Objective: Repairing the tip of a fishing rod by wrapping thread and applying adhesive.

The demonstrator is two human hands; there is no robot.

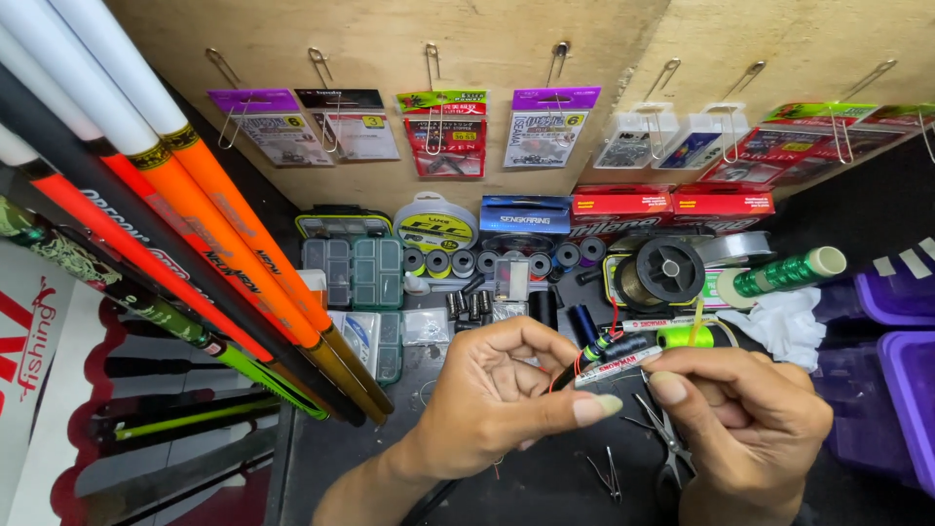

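Far off to the left of both sets of fingers, a bundle of long fishing rods (pixel 185 234) in orange, black, white and green slants down across the bench. Nearer, up and to the left of the left fingertips, stand grey-green clear plastic compartment boxes (pixel 353 271). Above those, a row of small hook packets (pixel 443 131) hangs on wire clips from the plywood wall.

The left hand (pixel 502 394) is curled, its thumb and forefinger pinched on the near end of a slim black rod tip with a white label band and thin red thread (pixel 606 362). That piece lies between the two hands, just in front of the fingertips of both. Beyond them, further up the bench, sits a row of small line spools (pixel 487 261).

The right hand (pixel 740 414) closes on the same black piece from the other side, thumb pressing on the label band. Below its fingers, on the dark bench top (pixel 545 487), lie small metal scissors (pixel 672 448). Just above the right fingers stands a large black spool of line (pixel 667 271), and to the right of that a green thread bobbin (pixel 787 273) over crumpled white tissue (pixel 784 326). Purple plastic trays (pixel 901 390) lie furthest right.
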